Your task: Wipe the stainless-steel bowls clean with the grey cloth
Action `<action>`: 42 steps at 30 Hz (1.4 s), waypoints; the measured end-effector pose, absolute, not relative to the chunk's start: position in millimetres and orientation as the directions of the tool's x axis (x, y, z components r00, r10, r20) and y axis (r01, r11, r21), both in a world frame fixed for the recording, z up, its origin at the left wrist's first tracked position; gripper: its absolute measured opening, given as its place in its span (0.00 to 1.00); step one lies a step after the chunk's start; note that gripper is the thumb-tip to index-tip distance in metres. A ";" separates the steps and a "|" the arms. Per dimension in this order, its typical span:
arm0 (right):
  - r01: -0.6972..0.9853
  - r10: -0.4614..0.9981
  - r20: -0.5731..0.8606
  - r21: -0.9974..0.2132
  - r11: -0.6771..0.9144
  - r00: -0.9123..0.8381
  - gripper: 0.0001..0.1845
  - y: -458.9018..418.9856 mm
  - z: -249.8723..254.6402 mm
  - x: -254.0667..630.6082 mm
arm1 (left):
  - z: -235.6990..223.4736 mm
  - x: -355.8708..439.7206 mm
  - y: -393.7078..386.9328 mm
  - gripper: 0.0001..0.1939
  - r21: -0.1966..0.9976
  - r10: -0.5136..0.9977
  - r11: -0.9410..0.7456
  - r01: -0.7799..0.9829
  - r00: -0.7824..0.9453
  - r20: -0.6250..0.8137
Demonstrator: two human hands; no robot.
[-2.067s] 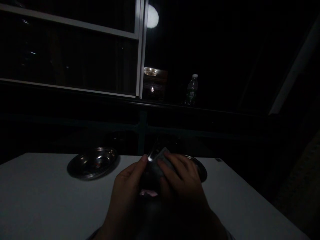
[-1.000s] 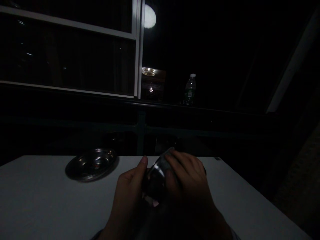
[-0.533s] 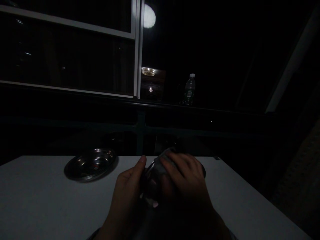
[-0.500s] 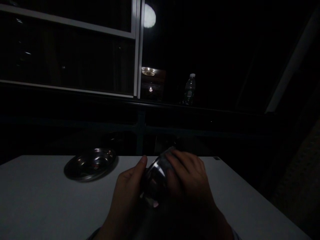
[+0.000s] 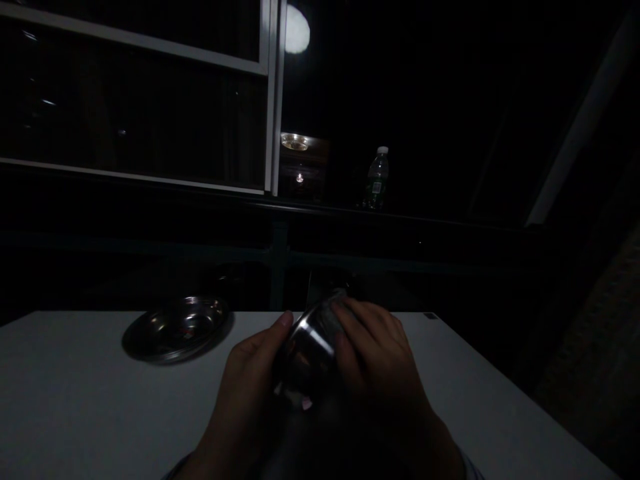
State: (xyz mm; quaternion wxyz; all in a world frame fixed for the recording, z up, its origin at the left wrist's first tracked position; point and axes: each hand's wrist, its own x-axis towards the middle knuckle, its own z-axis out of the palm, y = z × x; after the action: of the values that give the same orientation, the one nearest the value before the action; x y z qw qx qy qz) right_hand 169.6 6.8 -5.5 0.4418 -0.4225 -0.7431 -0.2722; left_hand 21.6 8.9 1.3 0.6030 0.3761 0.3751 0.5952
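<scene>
A shiny metal bowl is tilted between my two hands above the near part of the table. My left hand grips its left side, with the thumb up along the edge. On the right, my right hand has its fingers curled over the bowl, pressing a greyish cloth against the metal. A small pale pink spot shows low on the bowl. The undersides of both hands and the bowl's lower part are lost in shadow.
A round metal dish lies on the white table at left. Beyond the table stands a plastic bottle on a dark ledge, beside a white window frame. The room is very dark.
Both hands and the bowl have shifted slightly left in view, along with the whole scene. The bowl has turned a little, and the right fingers stay on the cloth.
</scene>
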 end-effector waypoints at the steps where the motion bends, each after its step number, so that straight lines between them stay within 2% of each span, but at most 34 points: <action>1: 0.858 0.360 0.884 0.084 0.507 -0.299 0.17 5.3 -7.3 165.2 | 0.7 21.6 9.8 0.16 0.893 1.000 0.005 -0.450 -0.006 -0.009; 4: 0.819 0.317 0.849 0.207 0.535 -0.422 0.16 0.9 -12.1 153.8 | -0.5 20.7 12.6 0.13 0.864 0.998 -0.006 -0.503 -0.052 -0.024; 7: 0.800 0.287 0.847 0.236 0.552 -0.448 0.16 1.8 -11.2 156.1 | -0.5 19.9 12.6 0.14 0.865 0.997 -0.012 -0.501 -0.074 -0.029; 9: 0.819 0.302 0.877 0.160 0.551 -0.374 0.16 5.8 -7.6 165.9 | 0.0 20.0 10.8 0.16 0.883 0.998 -0.004 -0.469 -0.053 -0.024; 12: 0.845 0.409 0.878 -0.009 0.535 -0.249 0.17 10.8 -3.5 178.7 | 1.6 20.5 7.6 0.17 0.905 1.000 0.010 -0.425 0.016 -0.004; 13: 0.846 0.423 0.873 -0.023 0.533 -0.244 0.17 11.1 -3.6 179.2 | 2.2 20.5 7.1 0.17 0.906 0.999 0.013 -0.423 0.034 0.001; 15: 0.840 0.389 0.877 0.031 0.542 -0.283 0.17 8.9 -6.6 173.2 | 3.0 20.0 7.7 0.15 0.894 0.999 0.020 -0.448 0.035 -0.005; 19: 0.772 0.291 0.830 0.236 0.590 -0.476 0.15 0.9 -16.0 151.0 | 1.6 18.6 13.2 0.11 0.843 1.000 0.014 -0.538 -0.015 -0.026; 21: 0.749 0.275 0.821 0.253 0.612 -0.501 0.14 1.0 -17.6 149.0 | 0.6 19.0 14.8 0.11 0.832 0.999 0.018 -0.555 -0.013 -0.030; 24: 0.786 0.289 0.888 0.120 0.607 -0.358 0.14 8.8 -14.7 162.7 | 0.4 20.6 13.7 0.11 0.844 0.999 0.048 -0.534 0.032 -0.037; 26: 0.809 0.366 0.900 -0.025 0.588 -0.238 0.16 15.0 -12.1 174.4 | 1.0 21.2 12.1 0.13 0.859 0.997 0.066 -0.508 0.063 -0.039; 28: 0.818 0.419 0.888 -0.095 0.567 -0.187 0.17 17.4 -11.2 178.9 | 1.6 20.7 11.6 0.14 0.870 0.996 0.075 -0.488 0.069 -0.047; 30: 0.825 0.392 0.892 -0.040 0.563 -0.224 0.17 14.1 -12.8 173.2 | 1.7 19.6 12.7 0.14 0.870 0.997 0.076 -0.486 0.047 -0.060; 33: 0.796 0.301 0.871 0.153 0.585 -0.389 0.15 4.1 -17.0 155.4 | 1.3 18.4 15.3 0.12 0.851 0.998 0.045 -0.523 -0.015 -0.061; 35: 0.767 0.279 0.843 0.218 0.604 -0.459 0.15 1.1 -17.8 149.6 | 1.3 18.7 15.9 0.11 0.836 0.999 0.019 -0.548 -0.028 -0.041; 37: 0.783 0.291 0.863 0.174 0.597 -0.413 0.15 4.0 -16.0 154.4 | 1.9 19.5 15.2 0.11 0.836 0.999 0.031 -0.547 0.007 -0.033; 40: 0.830 0.410 0.881 -0.037 0.557 -0.236 0.17 13.5 -11.3 173.0 | 3.3 20.6 13.2 0.13 0.850 0.997 0.078 -0.521 0.059 -0.055; 42: 0.838 0.465 0.867 -0.114 0.533 -0.178 0.18 16.7 -9.9 180.7 | 3.8 20.5 12.6 0.13 0.852 0.997 0.079 -0.518 0.040 -0.068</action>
State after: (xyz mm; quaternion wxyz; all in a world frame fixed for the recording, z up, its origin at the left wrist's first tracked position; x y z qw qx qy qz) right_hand 180.7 16.7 -9.9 0.4665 -0.4397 -0.7410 -0.1997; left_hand 20.5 12.6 3.8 0.6400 0.3323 0.3601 0.5918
